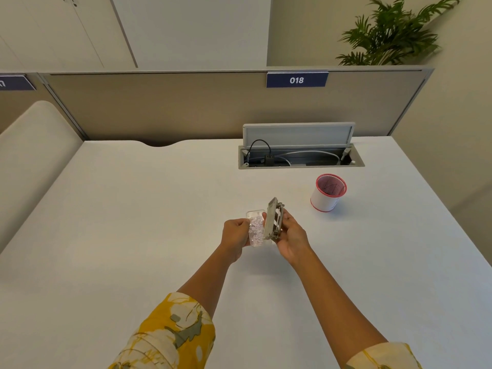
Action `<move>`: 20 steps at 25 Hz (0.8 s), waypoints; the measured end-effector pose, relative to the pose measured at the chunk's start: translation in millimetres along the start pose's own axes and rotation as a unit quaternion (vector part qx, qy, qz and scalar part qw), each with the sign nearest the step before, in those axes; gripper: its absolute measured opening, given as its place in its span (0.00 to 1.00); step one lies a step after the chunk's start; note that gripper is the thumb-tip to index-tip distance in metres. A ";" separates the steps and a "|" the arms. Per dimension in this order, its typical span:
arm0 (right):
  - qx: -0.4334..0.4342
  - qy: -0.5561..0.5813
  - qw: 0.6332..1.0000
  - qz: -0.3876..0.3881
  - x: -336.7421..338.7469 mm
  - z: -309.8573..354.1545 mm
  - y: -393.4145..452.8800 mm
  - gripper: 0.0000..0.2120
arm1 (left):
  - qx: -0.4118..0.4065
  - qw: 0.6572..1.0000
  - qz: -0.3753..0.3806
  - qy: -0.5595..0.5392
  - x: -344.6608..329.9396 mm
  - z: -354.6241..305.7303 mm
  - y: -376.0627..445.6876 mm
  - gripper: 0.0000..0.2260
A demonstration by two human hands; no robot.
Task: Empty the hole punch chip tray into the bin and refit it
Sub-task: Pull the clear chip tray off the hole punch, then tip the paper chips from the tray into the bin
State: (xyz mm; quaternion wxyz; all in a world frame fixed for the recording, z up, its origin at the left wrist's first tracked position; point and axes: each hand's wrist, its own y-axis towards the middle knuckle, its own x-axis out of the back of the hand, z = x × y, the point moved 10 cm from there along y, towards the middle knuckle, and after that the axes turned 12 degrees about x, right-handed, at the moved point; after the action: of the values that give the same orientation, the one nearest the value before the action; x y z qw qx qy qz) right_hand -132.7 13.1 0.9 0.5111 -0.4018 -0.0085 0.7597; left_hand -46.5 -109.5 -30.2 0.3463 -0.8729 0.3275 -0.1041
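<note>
We are pinching the clear chip tray point(256, 228) in our left hand point(235, 235), fingers curled around its left edge, and it is sitting just left of the hole punch point(273, 222), touching or nearly touching it along its long side; we cannot tell whether the two are fully apart. The tray is showing a heap of pale pink and white paper chips point(255, 227) inside it. Our right hand point(291, 237) is closing its grip around the punch from the right and below, holding it tilted up on edge so its grey base is facing left toward the tray and its metal workings are facing the palm. Both hands are hovering together above the white counter point(133, 222), roughly at its middle. Our bare forearms are reaching in from the bottom of the view, with yellow and cream patterned sleeves point(170, 334) pushed up near the elbows. To the right and farther back, well apart from the hands, the small white bin point(326, 195) with a red rim and red mesh lining is standing upright on the counter. Behind it a cable hatch point(299, 153) is lying open in the counter, its lid propped up and wires showing inside. A beige partition point(159, 107) is running along the far edge, carrying a blue label point(296, 80) reading 018, and a leafy plant point(394, 33) is rising behind it at the right.
</note>
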 end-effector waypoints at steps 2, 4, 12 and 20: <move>-0.018 0.029 0.999 0.001 -2.7 -1.0 -0.7 0.16 | -0.001 1.000 -0.001 0.003 -1.9 -0.3 0.6 0.13; -0.044 0.059 0.997 0.003 -5.2 -4.2 -1.6 0.18 | 0.001 1.000 -0.007 0.007 -2.6 0.4 1.1 0.12; -0.050 0.069 0.996 0.032 -7.4 7.4 0.0 0.21 | 0.005 1.000 -0.015 0.000 1.5 -0.8 1.3 0.12; 0.020 -0.214 0.976 -0.025 48.2 27.2 31.3 0.14 | 0.014 0.999 -0.036 -0.006 15.2 1.8 8.8 0.12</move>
State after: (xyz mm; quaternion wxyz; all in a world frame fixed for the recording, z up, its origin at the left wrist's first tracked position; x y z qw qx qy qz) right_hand -181.1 46.7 -23.0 0.5240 -0.2197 -0.1127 0.8152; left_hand -38.5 -123.2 -38.1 0.3563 -0.8799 0.2925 -0.1155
